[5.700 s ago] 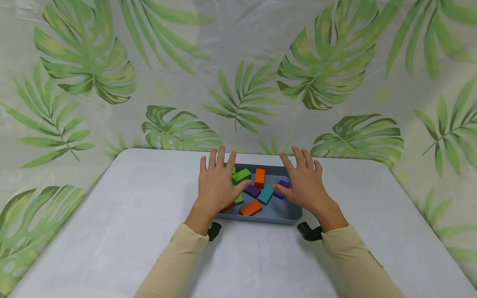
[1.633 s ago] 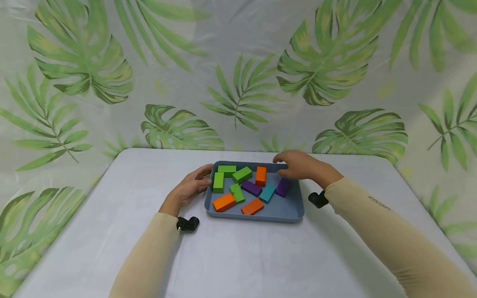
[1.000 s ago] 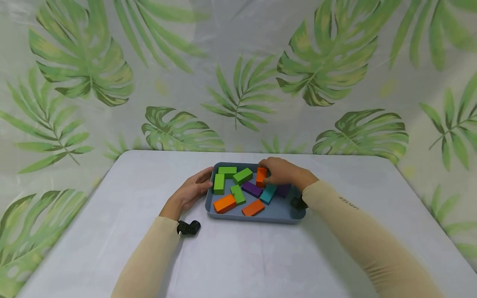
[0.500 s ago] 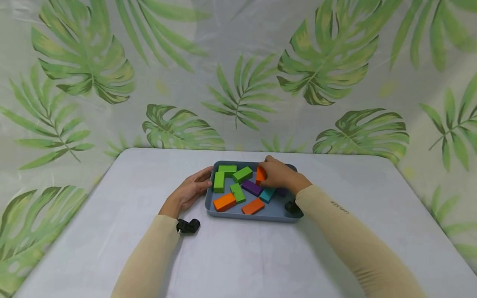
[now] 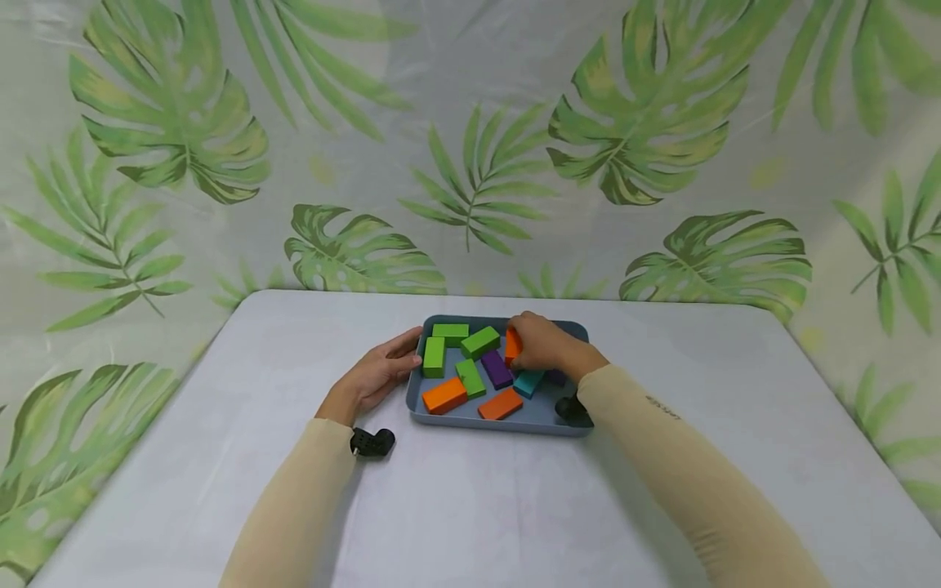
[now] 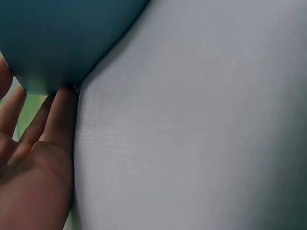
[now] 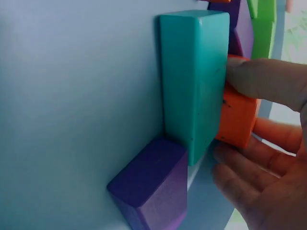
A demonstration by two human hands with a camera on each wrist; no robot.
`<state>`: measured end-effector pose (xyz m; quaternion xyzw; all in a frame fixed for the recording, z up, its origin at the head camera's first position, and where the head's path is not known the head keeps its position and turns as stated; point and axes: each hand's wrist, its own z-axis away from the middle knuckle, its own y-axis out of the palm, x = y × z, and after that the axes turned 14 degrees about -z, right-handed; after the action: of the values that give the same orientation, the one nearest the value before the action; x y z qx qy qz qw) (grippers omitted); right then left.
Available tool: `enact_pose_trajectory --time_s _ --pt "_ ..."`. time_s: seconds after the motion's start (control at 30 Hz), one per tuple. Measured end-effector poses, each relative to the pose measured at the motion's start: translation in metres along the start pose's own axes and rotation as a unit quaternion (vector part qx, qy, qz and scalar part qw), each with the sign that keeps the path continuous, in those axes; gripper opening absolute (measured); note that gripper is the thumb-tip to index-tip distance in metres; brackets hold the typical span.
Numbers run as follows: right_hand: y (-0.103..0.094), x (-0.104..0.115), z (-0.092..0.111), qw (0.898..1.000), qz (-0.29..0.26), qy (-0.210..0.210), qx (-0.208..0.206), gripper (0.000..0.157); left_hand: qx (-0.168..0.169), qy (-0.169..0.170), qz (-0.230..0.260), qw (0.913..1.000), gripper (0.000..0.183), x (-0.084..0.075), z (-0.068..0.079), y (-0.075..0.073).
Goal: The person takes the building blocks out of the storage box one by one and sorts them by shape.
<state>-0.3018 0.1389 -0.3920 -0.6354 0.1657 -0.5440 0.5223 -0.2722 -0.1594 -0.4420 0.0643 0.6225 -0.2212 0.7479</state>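
Note:
My right hand (image 5: pixel 547 345) reaches into the blue-grey tray (image 5: pixel 470 421) and pinches an orange block (image 5: pixel 512 348) between thumb and fingers. In the right wrist view the thumb lies on one side of that orange block (image 7: pixel 236 119), with fingertips at its other side. A teal block (image 7: pixel 192 81) stands right beside it, and a purple block (image 7: pixel 156 177) leans near the teal one's end. Another purple block (image 5: pixel 497 370) lies just left of the held one. My left hand (image 5: pixel 378 374) touches the tray's left side with extended fingers; the left wrist view shows fingertips against its outer wall (image 6: pixel 62 43).
Green blocks (image 5: pixel 434 357) fill the tray's left half, several in all. Two more orange blocks (image 5: pixel 444 396) lie along its front. The tray sits on a white-covered table (image 5: pixel 470 506), with a leaf-patterned curtain (image 5: pixel 470 147) behind.
The right hand came in from the tray's right side, took hold of the orange block and shifted slightly left. The neighbouring purple block turned. The left hand moved to the tray's left side and stays there.

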Motion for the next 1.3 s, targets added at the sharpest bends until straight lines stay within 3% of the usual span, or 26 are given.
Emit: enact_pose_trajectory --time_s 0.27,0.53,1.0,1.3 --pt "-0.004 -0.009 0.001 0.999 -0.043 0.005 0.0 0.064 -0.012 -0.013 -0.003 0.9998 0.064 0.001 -0.004 0.002" --pt "-0.021 -0.007 0.011 0.999 -0.044 -0.009 -0.013 0.067 -0.02 -0.015 0.012 0.9996 0.063 -0.001 -0.006 0.004" --pt "-0.089 -0.021 0.06 0.997 -0.018 -0.044 -0.064 0.064 -0.035 -0.014 0.011 0.9992 0.062 -0.002 -0.006 0.004" --pt "-0.121 -0.062 0.081 0.995 -0.008 0.015 -0.1 0.066 -0.029 -0.02 0.015 0.9993 0.063 0.0 -0.004 0.0"
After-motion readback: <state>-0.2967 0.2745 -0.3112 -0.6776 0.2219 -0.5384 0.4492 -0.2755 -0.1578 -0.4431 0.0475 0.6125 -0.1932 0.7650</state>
